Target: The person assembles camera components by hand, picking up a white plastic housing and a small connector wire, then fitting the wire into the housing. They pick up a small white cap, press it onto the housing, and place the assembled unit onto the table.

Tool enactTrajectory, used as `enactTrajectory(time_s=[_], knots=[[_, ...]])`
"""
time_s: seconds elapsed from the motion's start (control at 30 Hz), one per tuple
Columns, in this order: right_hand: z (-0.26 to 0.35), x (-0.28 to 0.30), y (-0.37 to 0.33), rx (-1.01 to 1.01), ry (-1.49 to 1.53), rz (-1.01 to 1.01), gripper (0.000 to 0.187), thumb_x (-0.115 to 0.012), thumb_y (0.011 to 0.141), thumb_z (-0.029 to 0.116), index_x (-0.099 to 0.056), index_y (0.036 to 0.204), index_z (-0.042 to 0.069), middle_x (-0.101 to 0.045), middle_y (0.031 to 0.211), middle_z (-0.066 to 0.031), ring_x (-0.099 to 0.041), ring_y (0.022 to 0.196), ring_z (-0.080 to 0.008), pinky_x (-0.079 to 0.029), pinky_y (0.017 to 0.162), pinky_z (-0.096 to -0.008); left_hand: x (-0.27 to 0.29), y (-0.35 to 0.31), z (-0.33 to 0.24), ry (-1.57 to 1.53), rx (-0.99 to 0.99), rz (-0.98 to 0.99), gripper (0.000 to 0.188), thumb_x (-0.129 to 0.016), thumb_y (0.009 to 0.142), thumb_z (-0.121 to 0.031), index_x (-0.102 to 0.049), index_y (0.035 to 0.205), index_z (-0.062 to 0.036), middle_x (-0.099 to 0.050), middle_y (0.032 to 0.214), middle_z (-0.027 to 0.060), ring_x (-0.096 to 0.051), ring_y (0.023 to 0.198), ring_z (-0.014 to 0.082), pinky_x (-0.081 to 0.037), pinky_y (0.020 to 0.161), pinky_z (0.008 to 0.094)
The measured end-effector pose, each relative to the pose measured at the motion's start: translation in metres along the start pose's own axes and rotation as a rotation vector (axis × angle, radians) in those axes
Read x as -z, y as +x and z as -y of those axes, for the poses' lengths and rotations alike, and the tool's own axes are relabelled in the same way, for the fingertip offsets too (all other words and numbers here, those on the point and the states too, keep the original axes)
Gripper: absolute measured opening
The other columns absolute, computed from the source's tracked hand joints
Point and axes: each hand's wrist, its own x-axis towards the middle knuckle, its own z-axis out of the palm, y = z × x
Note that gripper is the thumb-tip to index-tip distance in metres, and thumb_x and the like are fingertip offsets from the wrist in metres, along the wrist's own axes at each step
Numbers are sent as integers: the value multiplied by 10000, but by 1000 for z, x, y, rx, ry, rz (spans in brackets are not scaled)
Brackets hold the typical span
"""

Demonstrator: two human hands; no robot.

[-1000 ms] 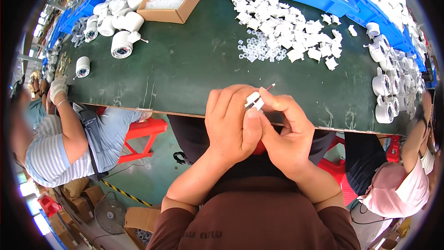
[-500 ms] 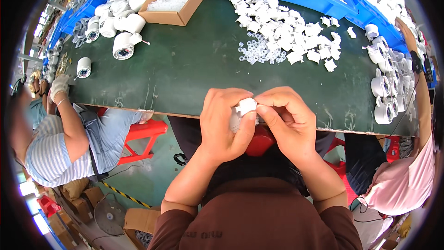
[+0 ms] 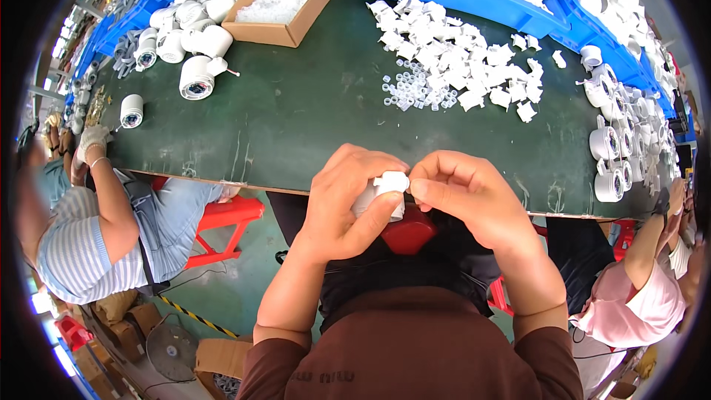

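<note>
Both hands had dropped slightly from the tabletop (image 3: 296, 126) edge; left hand (image 3: 348, 204) gripped a white cylinder (image 3: 376, 200), right hand (image 3: 466, 196) pinched its white clip (image 3: 391, 180).

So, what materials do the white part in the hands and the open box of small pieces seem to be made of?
White part: probably moulded plastic, smooth and evenly white, held by the left hand and right hand. Open box: looks like cardboard, matte brown with thin folded walls.

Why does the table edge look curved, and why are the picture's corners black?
Head view: a fisheye lens bends the dark green table toward the rim and leaves black corners. Lighting is even and bright, with soft shadows. The left hand, right hand and the small white plastic part between them are sharp; the people at the sides look stretched.
</note>
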Motion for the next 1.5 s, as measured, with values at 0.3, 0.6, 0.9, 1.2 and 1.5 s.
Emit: enactTrajectory(time_s=[0.3,0.6,0.9,1.2,1.5], knots=[[-6,5,4,-35,48,-33,103,-679,955,105,-681,970,4,-645,903,3,-575,836,-72,-470,754,-233,2,4,-3,208,-42,92,267,-711,803,-73,-678,1063,-20,-729,1033,117,-617,834,283,-492,753,366],[-12,56,56,700,-1166,-433,99,-741,854,22,-697,938,49,-618,912,-72,-626,770,-242,-506,675,-331,-15,14,-16,379,44,60,249,-743,772,-55,-693,1015,-48,-707,975,91,-594,839,303,-501,753,380],[-6,41,38,585,-885,-377,78,-694,908,9,-646,966,31,-656,958,-58,-657,895,-195,-533,788,-325,-15,9,-21,433,98,70,234,-763,803,-113,-678,1019,-90,-675,1035,47,-599,895,277,-483,799,387],[-18,18,0,289,-82,-55,168,-665,926,-74,-745,1059,-11,-634,1126,-86,-632,1045,-161,-538,907,-300,-20,14,-25,477,106,99,249,-770,776,-80,-687,1011,-69,-665,1049,82,-602,900,302,-492,779,397],[-5,17,9,-9,60,-24,117,-679,945,25,-677,1059,-4,-688,1071,-84,-645,980,-128,-532,873,-293,-23,9,-20,446,68,50,362,-789,715,-13,-600,1020,-66,-643,1143,135,-624,979,331,-496,821,409]])
